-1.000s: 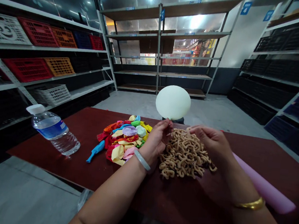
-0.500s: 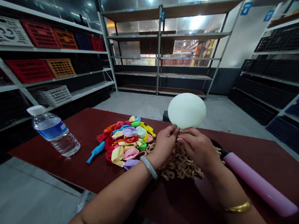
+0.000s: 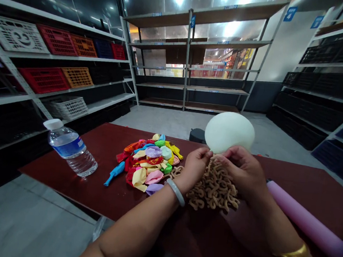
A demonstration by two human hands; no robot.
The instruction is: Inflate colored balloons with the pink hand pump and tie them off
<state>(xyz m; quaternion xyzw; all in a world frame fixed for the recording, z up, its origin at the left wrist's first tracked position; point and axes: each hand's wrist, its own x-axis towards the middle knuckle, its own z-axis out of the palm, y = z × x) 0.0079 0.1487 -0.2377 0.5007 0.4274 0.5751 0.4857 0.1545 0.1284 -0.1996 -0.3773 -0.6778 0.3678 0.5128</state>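
Observation:
A pale mint-white inflated balloon [image 3: 230, 130] stands up above the far side of the table, its neck low between my hands. My left hand [image 3: 196, 166] is closed in a pinch at the end of the neck. Close beside it, my right hand [image 3: 245, 173] pinches the balloon at its base with thumb and fingers. Below both hands lies a heap of brown curled pieces [image 3: 213, 194], partly covered by them. To the left is a pile of flat, multicoloured uninflated balloons [image 3: 152, 163].
A water bottle [image 3: 72, 151] with a white cap stands on the dark red table [image 3: 73, 183] at the left. A pink cylinder with a dark end [image 3: 305, 220] lies at the right. Shelving [image 3: 187, 64] and crates [image 3: 44, 80] surround the table; a dark round object [image 3: 197, 135] is behind it.
My right hand has shifted right, away from my left hand, and turned more upright. The balloon has moved right and leans over. The whole view has swung slightly left.

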